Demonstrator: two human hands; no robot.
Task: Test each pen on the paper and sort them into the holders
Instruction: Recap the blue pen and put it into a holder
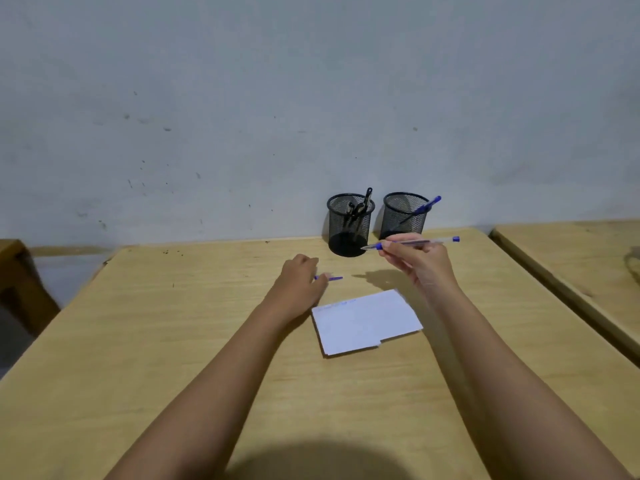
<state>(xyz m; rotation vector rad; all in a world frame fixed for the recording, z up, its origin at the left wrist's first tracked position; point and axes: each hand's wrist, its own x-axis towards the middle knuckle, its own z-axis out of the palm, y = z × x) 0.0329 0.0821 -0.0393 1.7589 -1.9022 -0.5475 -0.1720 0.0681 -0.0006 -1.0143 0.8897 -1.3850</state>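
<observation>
My right hand (pixel 417 258) holds a clear blue-capped pen (pixel 440 241) level above the table, tip pointing left, in front of the two holders. My left hand (pixel 300 280) rests knuckles-up on the wood, covering most of a blue pen cap (pixel 333 278) whose end sticks out to the right; whether the fingers grip it is unclear. A white paper (pixel 367 322) with faint blue marks along its top edge lies just below both hands. The left black mesh holder (pixel 349 224) contains black pens. The right mesh holder (pixel 404 215) contains one blue pen (pixel 424 207).
The wooden table (pixel 173 341) ends at a pale wall behind the holders. A second wooden table (pixel 581 268) stands to the right across a narrow gap. A brown piece of furniture (pixel 17 275) sits at the far left.
</observation>
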